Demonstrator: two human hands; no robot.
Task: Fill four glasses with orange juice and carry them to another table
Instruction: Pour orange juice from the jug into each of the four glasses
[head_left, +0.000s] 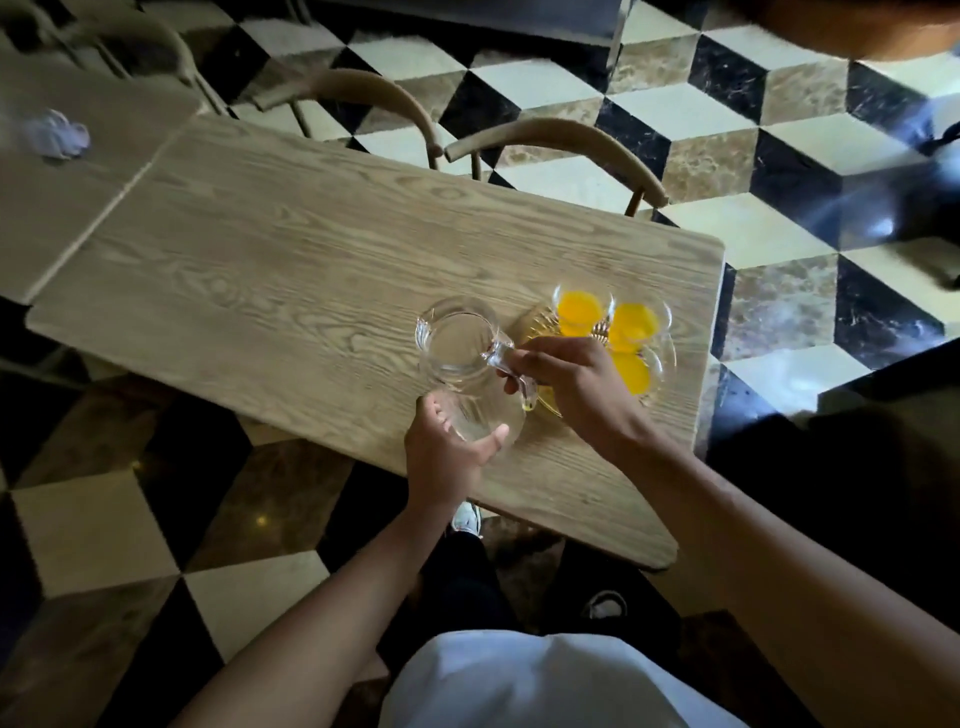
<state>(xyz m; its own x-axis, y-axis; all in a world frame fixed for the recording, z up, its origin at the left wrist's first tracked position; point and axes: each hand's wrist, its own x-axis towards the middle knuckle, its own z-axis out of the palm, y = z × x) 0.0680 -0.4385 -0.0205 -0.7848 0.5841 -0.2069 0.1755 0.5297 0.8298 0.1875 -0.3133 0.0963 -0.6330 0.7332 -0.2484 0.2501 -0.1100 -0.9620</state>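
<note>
The right hand (566, 384) curls round the smooth handle of a clear, rounded glass jug (462, 364) whose mouth faces up, the left hand (447, 447) cups its lower wall, and just beyond the right hand stand juice-filled glasses (631, 322) on the grainy wooden surface (260, 270).

Pale wood-grain rectangular table (260, 260): bears all items below.
Clear glass pitcher with handle (460, 358): on the table, toward its near right part; left hand (447, 452) at its near side, right hand (571, 382) on the handle at its right.
Clear glass tray (662, 358): just right of the pitcher, partly behind the right hand.
Clear glasses holding orange juice (631, 325): three visible, clustered on the tray.
Second wooden table (62, 208): abuts the first at far left; crumpled white paper (57, 135) on it.
Two curved-back wooden chairs (561, 140): behind the table's far edge.
</note>
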